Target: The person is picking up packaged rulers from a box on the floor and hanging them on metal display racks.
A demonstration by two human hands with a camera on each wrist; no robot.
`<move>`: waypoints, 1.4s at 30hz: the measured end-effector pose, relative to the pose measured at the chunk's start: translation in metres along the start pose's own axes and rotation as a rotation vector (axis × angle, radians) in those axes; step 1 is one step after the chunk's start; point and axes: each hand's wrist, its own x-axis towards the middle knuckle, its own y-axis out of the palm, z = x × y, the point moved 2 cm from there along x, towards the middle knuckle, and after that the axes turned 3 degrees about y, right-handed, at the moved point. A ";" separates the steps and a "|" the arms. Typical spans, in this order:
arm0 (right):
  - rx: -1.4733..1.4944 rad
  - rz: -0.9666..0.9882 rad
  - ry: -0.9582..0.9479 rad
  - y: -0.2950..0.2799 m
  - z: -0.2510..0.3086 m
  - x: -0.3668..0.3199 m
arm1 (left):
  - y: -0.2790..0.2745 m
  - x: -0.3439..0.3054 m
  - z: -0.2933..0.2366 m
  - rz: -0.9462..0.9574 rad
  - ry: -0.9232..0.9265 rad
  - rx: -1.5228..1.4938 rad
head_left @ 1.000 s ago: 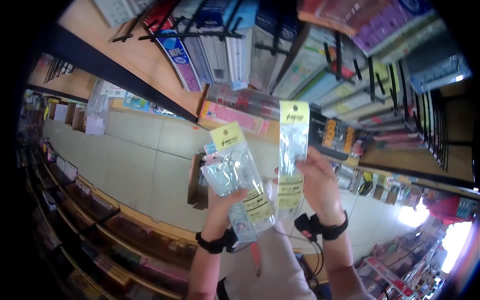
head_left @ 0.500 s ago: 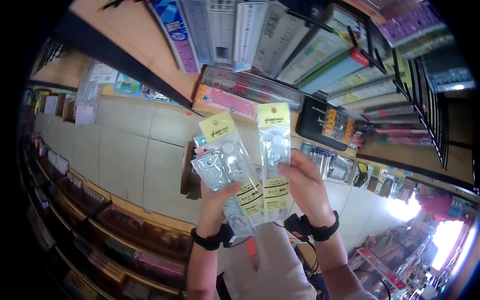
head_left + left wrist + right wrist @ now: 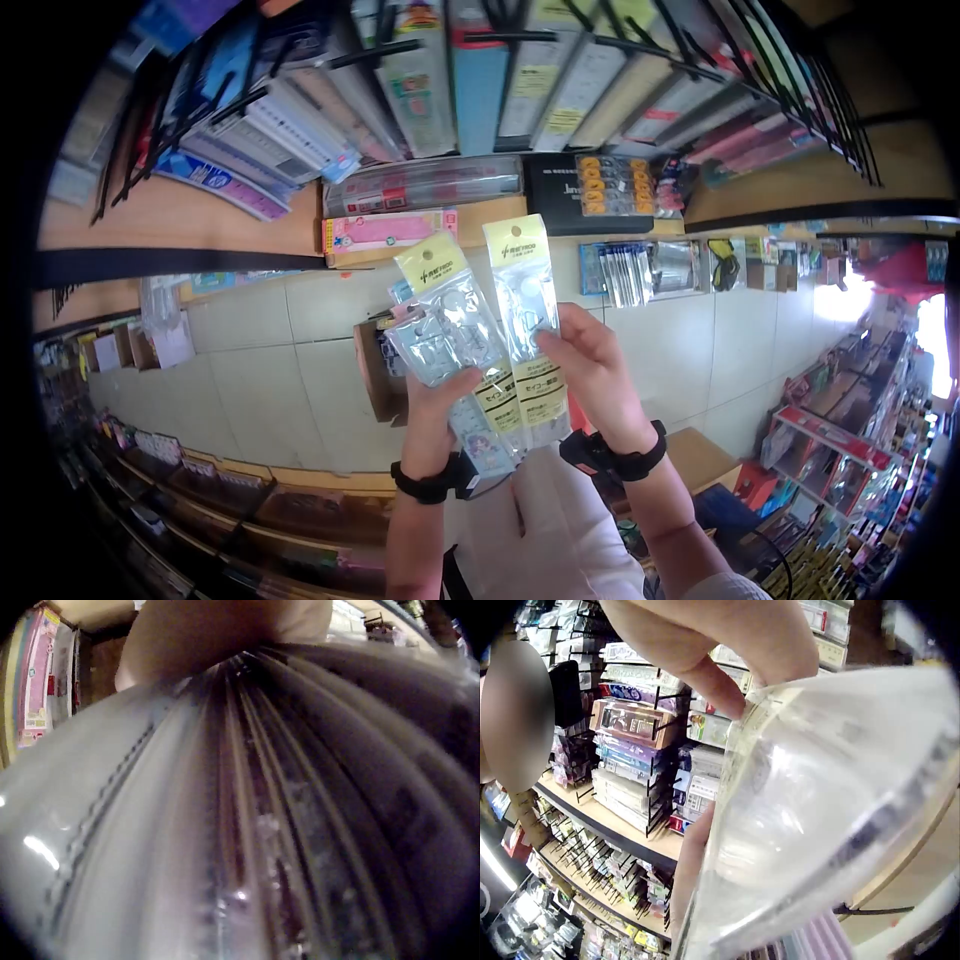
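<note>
In the head view my left hand (image 3: 436, 408) grips several clear packets; the front one (image 3: 455, 318) has a yellow header, and a light blue patterned strip (image 3: 482, 440) shows below. Beside it, my right hand (image 3: 598, 372) pinches another clear packet (image 3: 527, 300) with a yellow header, thumb on its front. The lower parts of the two overlap or touch. Stacked packet edges (image 3: 247, 795) fill the left wrist view beneath part of the left hand (image 3: 217, 637). In the right wrist view, fingers of the right hand (image 3: 724, 645) hold the edge of a clear packet (image 3: 795, 795).
Packaged rulers (image 3: 290, 135) hang on black hooks above a wooden shelf. On that shelf lie a pink package (image 3: 385, 230), a clear long package (image 3: 430, 184) and a black case (image 3: 560, 195). A cardboard box (image 3: 376, 375) stands on the tiled floor (image 3: 330, 400).
My right hand has moved left, bringing its packet against the left hand's packets. The head view has turned, so the shelf and hanging rulers now lie more level across the top.
</note>
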 end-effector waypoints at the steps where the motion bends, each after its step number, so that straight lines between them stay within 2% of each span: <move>1: 0.032 -0.033 0.002 -0.006 0.000 -0.003 | 0.004 0.001 0.003 0.008 -0.012 0.015; 3: 0.022 -0.057 -0.022 -0.016 0.001 -0.007 | 0.010 0.001 0.010 -0.060 -0.044 0.051; 9: 0.069 -0.049 -0.044 -0.037 0.000 -0.007 | 0.004 0.024 0.029 -0.028 -0.112 0.145; 11: 0.065 -0.049 -0.043 -0.041 0.001 -0.003 | -0.006 0.034 0.038 -0.083 -0.034 0.190; 14: 0.077 -0.044 -0.025 -0.050 -0.002 0.004 | -0.011 0.042 0.044 -0.098 -0.049 0.196; 24: 0.032 -0.014 -0.040 -0.071 0.017 0.030 | 0.027 0.062 0.044 -0.144 -0.008 0.171; 31: -0.006 -0.008 -0.244 -0.064 0.063 0.048 | 0.023 0.067 0.034 -0.166 0.139 0.112; 34: -0.199 -0.027 -0.451 -0.057 0.091 0.059 | 0.025 0.059 0.031 -0.259 0.115 0.012; 39: -0.200 0.007 -0.502 -0.052 0.108 0.071 | 0.043 0.048 0.031 -0.204 0.113 -0.104; 41: -0.304 -0.033 -0.552 -0.052 0.109 0.071 | 0.054 0.043 0.029 -0.200 0.172 0.087; 42: -0.280 -0.028 -0.560 -0.052 0.105 0.071 | 0.058 0.039 0.026 -0.205 0.141 0.127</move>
